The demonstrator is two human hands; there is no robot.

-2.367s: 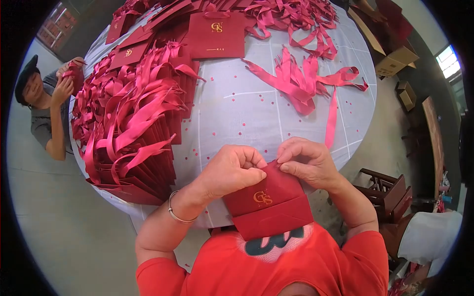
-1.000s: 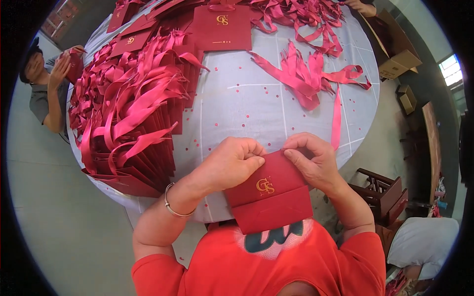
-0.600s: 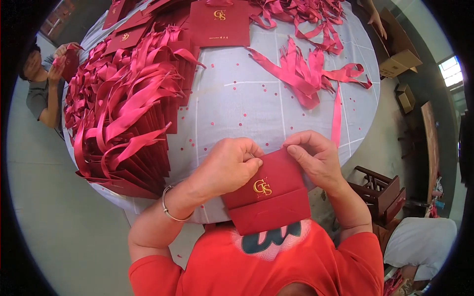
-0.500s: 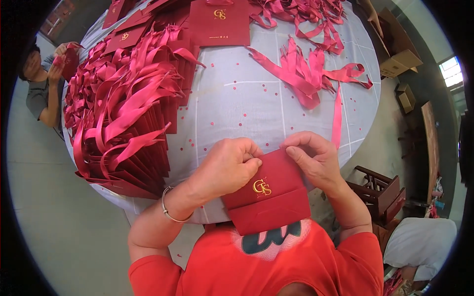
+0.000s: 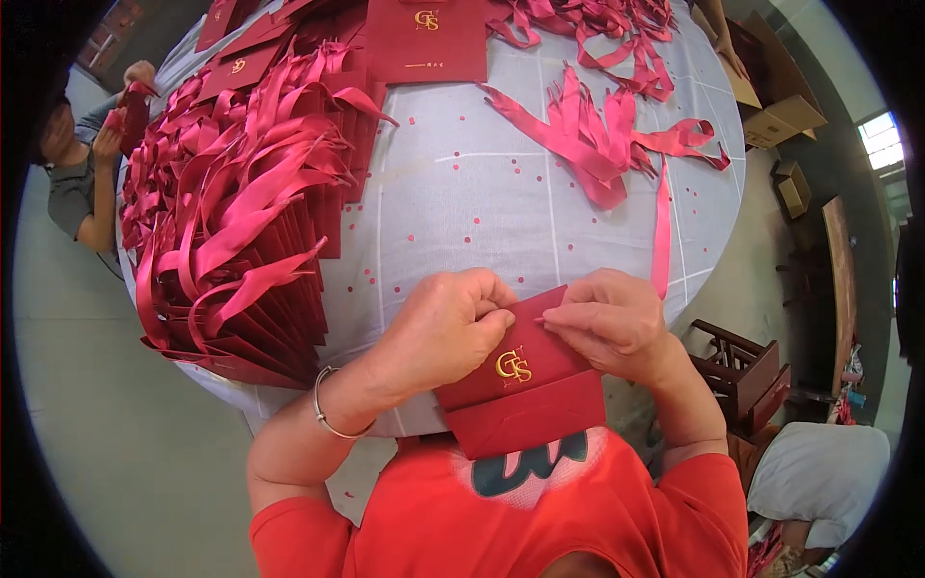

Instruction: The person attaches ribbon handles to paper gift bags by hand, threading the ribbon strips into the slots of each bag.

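A small dark red paper gift bag with a gold emblem is in front of me at the table's near edge, its folded bottom part toward my shirt. My left hand pinches its upper left edge between thumb and curled fingers. Over the upper right part of the bag, my right hand has thumb and forefinger pressed together; what lies between them is too small to make out. To my left stands a dense row of red gift bags, pink ribbon handles spilling over their tops.
Loose pink ribbons lie on the white-covered round table, among small scattered red dots. More flat red bags are at the far side. A co-worker holds a bag at far left. Cardboard box and wooden stool stand right.
My right hand has moved from the bag's top edge down and left over its front, its fingers drawing together. My left hand keeps its grip in the same place.
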